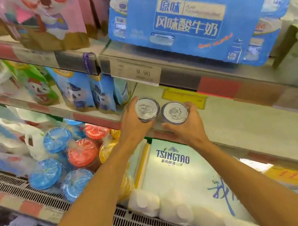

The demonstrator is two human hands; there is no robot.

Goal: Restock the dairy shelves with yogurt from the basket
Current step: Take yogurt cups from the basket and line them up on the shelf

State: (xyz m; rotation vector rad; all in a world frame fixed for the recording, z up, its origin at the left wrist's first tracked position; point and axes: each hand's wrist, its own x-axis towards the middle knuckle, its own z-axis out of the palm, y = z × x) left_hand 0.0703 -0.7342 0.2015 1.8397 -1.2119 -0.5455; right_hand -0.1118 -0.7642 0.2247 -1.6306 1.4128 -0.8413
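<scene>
Each hand holds one small yogurt cup with a silver foil lid, seen from above. My left hand [133, 123] grips the left cup [147, 108] and my right hand [187, 126] grips the right cup [175, 112]. The two cups are side by side, nearly touching, at the front edge of the pale middle shelf [241, 118]. The basket is not in view.
A large blue yogurt multipack [198, 18] overhangs the shelf above, with a 9.90 price tag [143, 74] below it. Blue pouches [87, 91] stand left of the cups. Below are cups with coloured lids [69, 153], a Tsingtao box [172, 159] and white bottles [157, 202].
</scene>
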